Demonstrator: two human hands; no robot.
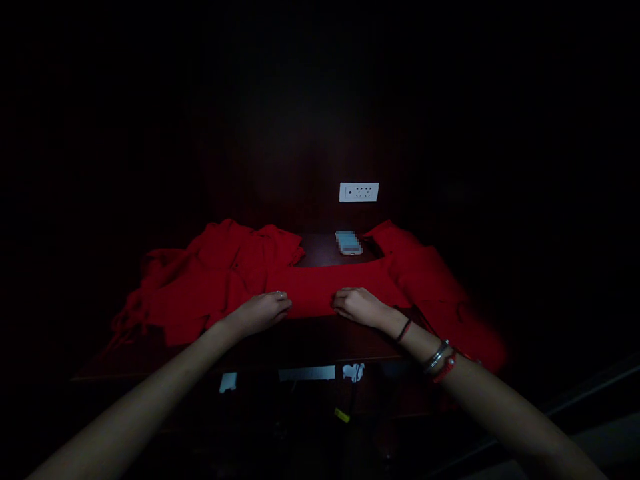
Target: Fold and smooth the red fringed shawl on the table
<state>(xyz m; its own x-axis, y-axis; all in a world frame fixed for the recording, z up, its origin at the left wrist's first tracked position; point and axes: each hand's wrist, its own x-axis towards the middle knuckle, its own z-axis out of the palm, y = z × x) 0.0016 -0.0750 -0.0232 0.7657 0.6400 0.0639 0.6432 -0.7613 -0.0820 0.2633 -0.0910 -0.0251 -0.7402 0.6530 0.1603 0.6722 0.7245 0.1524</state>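
A long red scarf (320,283) lies across the dark tabletop, with a flat stretch in the middle. Its left part is bunched in loose folds, and strands like a fringe hang at its far left end. My left hand (265,311), with a ring on one finger, is closed on the near edge of the flat stretch. To the right, my right hand (357,305) has its fingers curled on the same edge, a short span of cloth between the two. The fingertips of both hands are partly hidden. More red cloth (430,277) lies folded on the right, running toward the near right corner.
A phone (349,243) with a blurred screen lies behind the scarf. Above it, a white socket plate (359,192) is on the dark wall. Below the table's front edge (300,361) are pale items and a small yellow object (342,415). Most surroundings are too dark to make out.
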